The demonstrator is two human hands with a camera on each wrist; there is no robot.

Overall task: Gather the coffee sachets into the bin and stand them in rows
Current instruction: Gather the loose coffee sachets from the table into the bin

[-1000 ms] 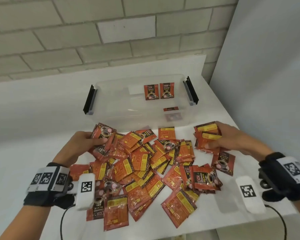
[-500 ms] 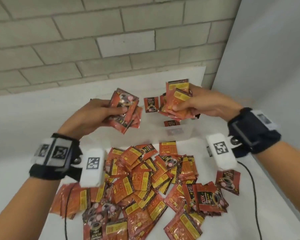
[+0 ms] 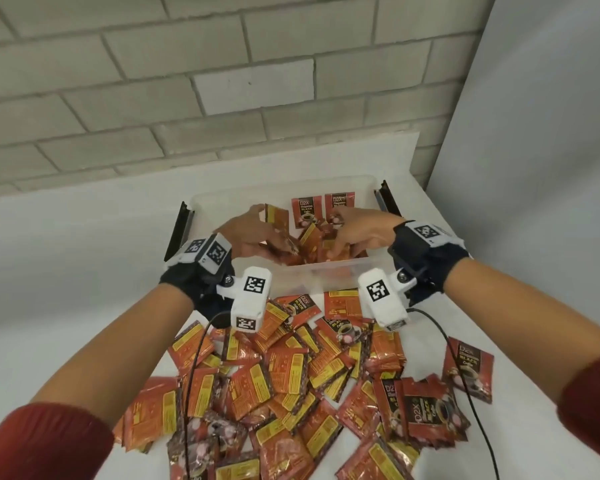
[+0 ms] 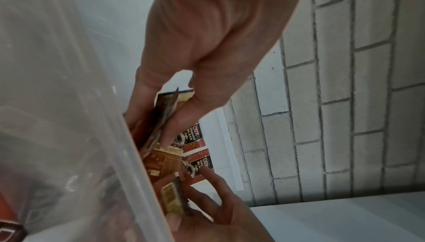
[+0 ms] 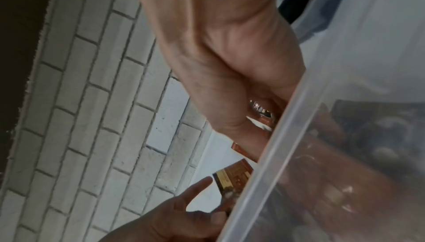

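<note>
While both hands worked inside the clear bin [image 3: 340,263], the left hand [image 3: 253,237] pinched a small bunch of sachets [image 4: 161,118] between thumb and fingers. The right hand [image 3: 357,233] curled round another bunch [image 5: 262,116] low against the near wall. Two standing sachets [image 3: 321,209] leaned on the far wall, side by side; how many each hand held could not be counted. The loose heap [image 3: 309,382] on the table [image 3: 66,289] lay just in front of the bin, several dozen, overlapping too much to count. Judged light, thin, glossy foil packets: floppy, slippery in a stack, likely to fan out. Best taken by the flat faces, squeezed near mid-height, edges squared first.
</note>
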